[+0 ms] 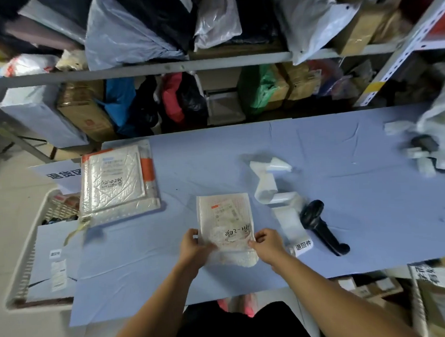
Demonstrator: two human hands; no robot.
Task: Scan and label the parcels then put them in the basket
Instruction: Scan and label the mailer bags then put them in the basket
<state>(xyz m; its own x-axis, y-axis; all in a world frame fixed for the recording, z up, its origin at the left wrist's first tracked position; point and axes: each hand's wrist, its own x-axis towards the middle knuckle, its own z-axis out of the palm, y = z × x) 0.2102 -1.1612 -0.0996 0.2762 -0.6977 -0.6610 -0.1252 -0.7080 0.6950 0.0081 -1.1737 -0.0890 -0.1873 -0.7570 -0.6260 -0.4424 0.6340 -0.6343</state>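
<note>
Together, the left hand (pixel 192 247) and right hand (pixel 268 245) pinch the near side edges of a small white padded mailer with a printed label and a handwritten number (pixel 225 218), thumbs on top. The mailer rests on the blue cloth-covered table (pixel 356 194). Just right of the mailer lies a curled strip of white labels (pixel 267 184), then a black handheld scanner (pixel 322 228). Left of the mailer sits a larger clear-wrapped flat parcel (pixel 116 182); farther left stands a white slatted plastic basket (pixel 27 250).

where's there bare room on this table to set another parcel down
Bare cloth lies between the large parcel and the label strip, behind the small parcel, and again between the scanner and the clutter at the right end. Crowded around strip and scanner.
</note>
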